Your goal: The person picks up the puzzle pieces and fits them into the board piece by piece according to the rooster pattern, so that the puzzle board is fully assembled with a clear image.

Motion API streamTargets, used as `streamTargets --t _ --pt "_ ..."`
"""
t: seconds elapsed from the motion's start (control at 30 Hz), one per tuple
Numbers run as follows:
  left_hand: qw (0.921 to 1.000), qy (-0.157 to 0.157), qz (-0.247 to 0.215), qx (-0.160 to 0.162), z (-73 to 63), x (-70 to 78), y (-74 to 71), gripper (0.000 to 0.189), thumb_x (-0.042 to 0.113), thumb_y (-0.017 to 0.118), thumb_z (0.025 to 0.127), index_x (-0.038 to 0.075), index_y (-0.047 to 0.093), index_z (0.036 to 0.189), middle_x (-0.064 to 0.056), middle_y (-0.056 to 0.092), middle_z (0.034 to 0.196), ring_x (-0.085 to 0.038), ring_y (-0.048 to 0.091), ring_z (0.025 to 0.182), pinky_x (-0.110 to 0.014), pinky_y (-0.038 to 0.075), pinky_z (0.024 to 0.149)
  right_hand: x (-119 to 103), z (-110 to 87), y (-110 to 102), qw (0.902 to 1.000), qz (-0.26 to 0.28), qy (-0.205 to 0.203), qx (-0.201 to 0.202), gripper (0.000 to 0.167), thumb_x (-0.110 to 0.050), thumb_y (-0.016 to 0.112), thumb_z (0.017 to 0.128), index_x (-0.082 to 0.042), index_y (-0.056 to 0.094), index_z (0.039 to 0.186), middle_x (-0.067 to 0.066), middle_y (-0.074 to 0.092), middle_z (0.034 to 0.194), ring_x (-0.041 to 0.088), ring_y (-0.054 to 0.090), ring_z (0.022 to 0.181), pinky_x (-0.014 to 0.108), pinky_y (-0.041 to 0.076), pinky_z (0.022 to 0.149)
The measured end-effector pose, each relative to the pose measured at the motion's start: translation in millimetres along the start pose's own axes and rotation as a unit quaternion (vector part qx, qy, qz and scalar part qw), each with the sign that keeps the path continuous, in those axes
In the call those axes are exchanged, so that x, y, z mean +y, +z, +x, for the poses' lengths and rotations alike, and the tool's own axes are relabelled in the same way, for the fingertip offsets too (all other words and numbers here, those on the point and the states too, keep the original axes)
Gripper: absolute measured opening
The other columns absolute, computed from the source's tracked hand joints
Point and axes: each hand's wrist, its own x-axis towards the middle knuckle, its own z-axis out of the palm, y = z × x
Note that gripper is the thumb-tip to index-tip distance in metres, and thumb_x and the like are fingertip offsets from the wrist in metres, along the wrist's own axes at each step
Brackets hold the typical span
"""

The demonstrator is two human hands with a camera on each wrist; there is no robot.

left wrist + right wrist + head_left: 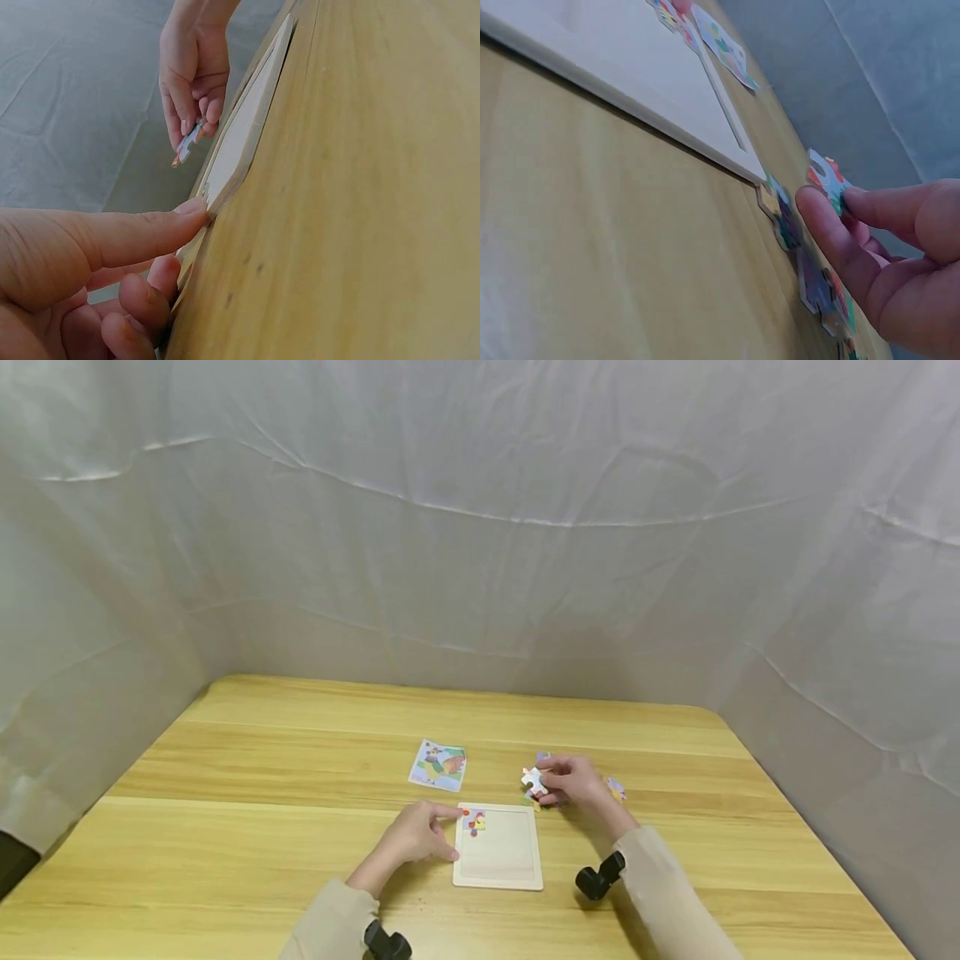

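Observation:
My right hand pinches a jigsaw puzzle piece between thumb and fingers, raised over several loose pieces on the table. In the right wrist view the held piece shows a light blue, red and green print. A shallow wooden puzzle tray lies in front of me. One printed piece sits in its upper left corner. My left hand rests at the tray's left side, thumb on the edge near the middle and index finger reaching the upper left corner.
A picture card lies behind the tray, to the left. Loose pieces lie on the wooden table beyond the tray's far right corner, with another piece farther right. Pale cloth hangs around the table's back and sides.

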Motion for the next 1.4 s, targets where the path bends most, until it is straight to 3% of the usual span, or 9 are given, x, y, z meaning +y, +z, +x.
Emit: streamTargets --t 0.17,0.47,0.63,0.77,0.93,1.4 --pt "1.0000 -0.005 0.000 0.001 -0.6 1.4 0.5 0.054 -0.004 0.075 0.062 0.000 0.059 0.114 0.001 0.046 0.050 -0.006 0.032 0.037 -0.017 0.029 0.036 -1.5 -3.2 5.0 0.9990 -0.012 -0.010 -0.043 0.032 0.015 0.051 0.082 0.020 0.046 0.113 0.015 0.050 0.080 0.020 0.061 0.064 0.031 0.052 0.062" --pt "0.9999 -0.005 0.011 0.003 0.5 1.9 0.4 0.054 -0.003 0.075 0.062 0.001 0.060 0.114 0.001 0.046 0.049 -0.006 0.032 0.037 -0.017 0.028 0.036 -5.4 -8.0 16.0 0.9973 -0.045 -0.020 -0.054 0.032 0.012 0.060 0.077 0.017 0.053 0.108 0.012 0.055 0.080 0.019 0.061 0.068 0.032 0.051 0.067" --pt "0.9998 -0.003 0.018 0.003 1.0 1.8 -0.2 0.053 -0.002 0.075 0.062 0.001 0.060 0.113 0.001 0.046 0.049 -0.006 0.032 0.037 -0.017 0.028 0.036 -4.0 -10.8 20.1 0.9938 -0.070 -0.040 -0.077 0.031 0.010 0.062 0.076 0.017 0.055 0.106 0.011 0.059 0.083 0.015 0.060 0.070 0.029 0.051 0.067" --pt "0.9996 0.003 0.027 0.004 1.9 2.5 -1.2 0.053 -0.002 0.075 0.062 0.000 0.060 0.113 0.001 0.046 0.049 -0.006 0.033 0.038 -0.018 0.028 0.037 -4.4 -12.8 24.2 0.9926 -0.055 -0.045 -0.099 0.031 0.011 0.061 0.076 0.018 0.055 0.106 0.014 0.061 0.081 0.017 0.062 0.069 0.032 0.051 0.068" --pt "0.9995 0.009 0.030 0.004 1.6 3.2 -1.7 0.053 -0.002 0.075 0.062 -0.001 0.060 0.112 0.001 0.047 0.049 -0.007 0.034 0.039 -0.019 0.028 0.038 -4.4 -15.9 30.0 0.9888 -0.074 -0.053 -0.119 0.029 0.013 0.059 0.077 0.018 0.055 0.104 0.015 0.062 0.080 0.020 0.063 0.069 0.032 0.051 0.066" --pt "0.9995 0.012 0.028 0.005 -0.1 1.8 -0.8 0.053 -0.002 0.075 0.062 -0.001 0.060 0.112 0.002 0.045 0.048 -0.007 0.033 0.039 -0.020 0.027 0.038 -2.6 -21.3 42.6 0.9787 -0.141 -0.106 -0.104 0.022 0.010 0.065 0.073 0.014 0.062 0.094 0.017 0.063 0.079 0.019 0.061 0.059 0.029 0.051 0.057"
